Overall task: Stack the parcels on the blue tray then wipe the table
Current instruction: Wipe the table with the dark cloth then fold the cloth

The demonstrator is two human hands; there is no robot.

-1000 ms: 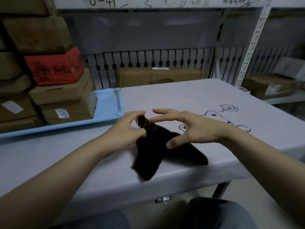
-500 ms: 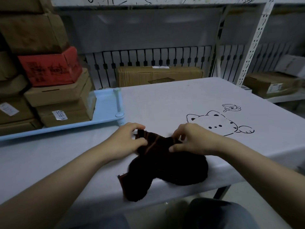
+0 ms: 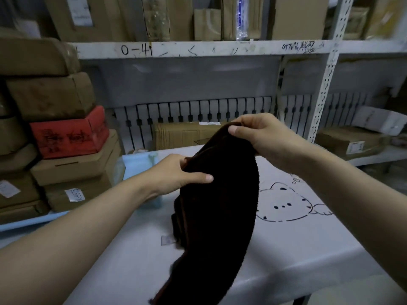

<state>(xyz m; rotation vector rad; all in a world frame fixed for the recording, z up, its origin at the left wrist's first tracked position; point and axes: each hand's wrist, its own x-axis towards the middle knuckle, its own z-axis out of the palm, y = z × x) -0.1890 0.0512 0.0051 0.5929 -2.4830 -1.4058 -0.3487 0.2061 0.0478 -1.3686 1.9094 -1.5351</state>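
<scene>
Above the grey table (image 3: 136, 256) you held a dark cloth (image 3: 218, 214) in the air with both hands: your right hand (image 3: 262, 137) pinched its top edge, and your left hand (image 3: 176, 175) closed on its side, lower down. Its loose end hung down in front of the table edge. At the left, the parcels (image 3: 66, 137) stood stacked on the blue tray (image 3: 136, 164).

The cloth (image 3: 220, 205) is very dark brown, almost black. The tabletop (image 3: 297, 249) is pale grey-white, printed with a cat outline (image 3: 286, 205) in black dashes. The tray (image 3: 136, 164) is light blue. The parcels (image 3: 72, 172) are brown cardboard with white labels — one parcel (image 3: 68, 137) red with black print.
</scene>
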